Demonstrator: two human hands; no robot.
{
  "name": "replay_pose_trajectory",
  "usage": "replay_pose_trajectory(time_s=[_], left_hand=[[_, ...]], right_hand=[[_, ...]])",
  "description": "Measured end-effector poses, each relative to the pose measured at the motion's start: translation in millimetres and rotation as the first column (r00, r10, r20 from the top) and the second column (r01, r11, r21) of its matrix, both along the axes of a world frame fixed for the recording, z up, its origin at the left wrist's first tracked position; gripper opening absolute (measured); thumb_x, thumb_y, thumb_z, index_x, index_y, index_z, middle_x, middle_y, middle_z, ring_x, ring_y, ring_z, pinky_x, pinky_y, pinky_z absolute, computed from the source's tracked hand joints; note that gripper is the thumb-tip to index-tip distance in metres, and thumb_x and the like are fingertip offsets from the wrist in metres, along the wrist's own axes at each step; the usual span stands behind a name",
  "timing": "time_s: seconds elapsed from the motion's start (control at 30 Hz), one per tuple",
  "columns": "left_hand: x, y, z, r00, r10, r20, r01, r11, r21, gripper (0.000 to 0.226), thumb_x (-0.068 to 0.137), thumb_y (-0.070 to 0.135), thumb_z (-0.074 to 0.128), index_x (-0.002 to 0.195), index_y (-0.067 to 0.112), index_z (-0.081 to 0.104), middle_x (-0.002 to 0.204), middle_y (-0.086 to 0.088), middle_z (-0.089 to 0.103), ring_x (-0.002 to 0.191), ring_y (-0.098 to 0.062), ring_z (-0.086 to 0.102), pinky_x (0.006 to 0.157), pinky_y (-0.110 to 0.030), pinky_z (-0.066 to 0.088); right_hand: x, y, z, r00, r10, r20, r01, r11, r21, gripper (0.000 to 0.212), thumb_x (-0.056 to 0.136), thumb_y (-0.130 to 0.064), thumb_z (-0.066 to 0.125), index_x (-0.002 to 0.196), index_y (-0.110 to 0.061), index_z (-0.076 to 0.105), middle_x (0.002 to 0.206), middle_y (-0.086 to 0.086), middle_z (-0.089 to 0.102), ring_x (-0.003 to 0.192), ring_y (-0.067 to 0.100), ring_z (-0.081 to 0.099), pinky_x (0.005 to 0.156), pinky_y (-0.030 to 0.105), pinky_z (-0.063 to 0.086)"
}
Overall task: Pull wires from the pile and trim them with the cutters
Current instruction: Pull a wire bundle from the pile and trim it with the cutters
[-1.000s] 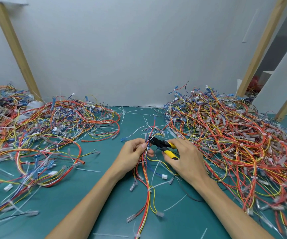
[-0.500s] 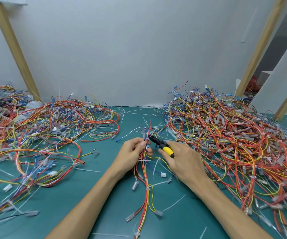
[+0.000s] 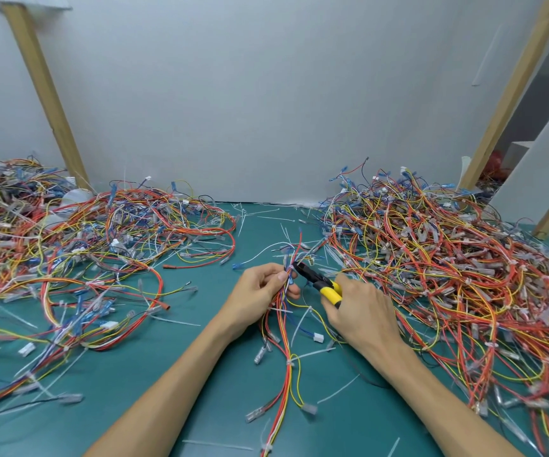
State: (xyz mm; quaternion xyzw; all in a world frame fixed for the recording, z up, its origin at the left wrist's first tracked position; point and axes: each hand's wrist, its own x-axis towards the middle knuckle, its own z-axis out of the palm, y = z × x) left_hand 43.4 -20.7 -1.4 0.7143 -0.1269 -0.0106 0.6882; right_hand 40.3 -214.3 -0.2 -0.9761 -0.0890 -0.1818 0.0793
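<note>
Wires (image 3: 288, 357) meet the cutters (image 3: 314, 279) at mid-table: the trimming step.
Your left hand (image 3: 259, 291) pinches the bundle, its tails trailing near you. Your right hand (image 3: 362, 311) grips the yellow handles, with the black tip at the bundle just beyond your left fingers. Next, I judge, you must squeeze on the intended strand only. The big pile (image 3: 448, 258) lies right, another pile (image 3: 101, 245) left.

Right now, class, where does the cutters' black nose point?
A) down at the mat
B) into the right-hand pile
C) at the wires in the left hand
C: the right hand grips the yellow handles of the cutters, and their black nose reaches the wire bundle that the left hand pinches.
</note>
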Motion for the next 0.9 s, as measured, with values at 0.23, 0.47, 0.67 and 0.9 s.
replay_pose_trajectory(time_s=[0.23,0.47,0.67,0.9], left_hand=[[0.9,0.9,-1.9,1.000,-0.006,0.000,0.006,1.000,0.009,0.022,0.103,0.007,0.041,0.107,-0.004,0.059,0.077,-0.001,0.073,0.073,-0.008,0.070,0.060,-0.011,0.045],[1.2,0.4,-0.8,1.000,-0.020,-0.004,0.020,1.000,-0.012,0.019,0.103,0.006,0.041,0.100,0.002,0.059,0.074,0.001,0.073,0.073,-0.008,0.070,0.062,-0.011,0.046],[0.8,0.5,-0.7,1.000,-0.018,-0.011,0.018,1.000,-0.008,0.019,0.103,0.007,0.041,0.102,0.001,0.059,0.075,0.001,0.073,0.073,-0.007,0.070,0.058,-0.010,0.045],[0.9,0.6,0.0,1.000,-0.004,-0.013,0.004,1.000,-0.003,0.021,0.103,0.011,0.042,0.105,0.001,0.061,0.078,0.000,0.074,0.071,-0.006,0.069,0.055,-0.010,0.043]], right_hand=[[2.2,-2.8,0.0,1.000,0.016,-0.003,-0.016,0.999,0.029,0.030,0.089,-0.049,0.055,0.077,-0.024,0.045,0.059,-0.007,0.041,0.060,0.025,0.047,0.053,0.031,0.034],[4.5,-4.0,0.4,1.000,0.012,-0.001,-0.012,0.998,0.055,0.031,0.086,-0.050,0.056,0.073,-0.024,0.045,0.058,-0.005,0.044,0.060,0.026,0.047,0.053,0.030,0.034],[5.6,-5.4,0.8,1.000,0.022,-0.004,-0.022,0.997,0.073,0.031,0.085,-0.049,0.057,0.071,-0.023,0.047,0.057,-0.005,0.045,0.059,0.026,0.049,0.052,0.029,0.033],[4.9,-6.3,1.0,1.000,0.021,-0.002,-0.021,0.993,0.114,0.036,0.083,-0.047,0.060,0.063,-0.024,0.040,0.053,-0.006,0.044,0.055,0.025,0.048,0.048,0.030,0.029]])
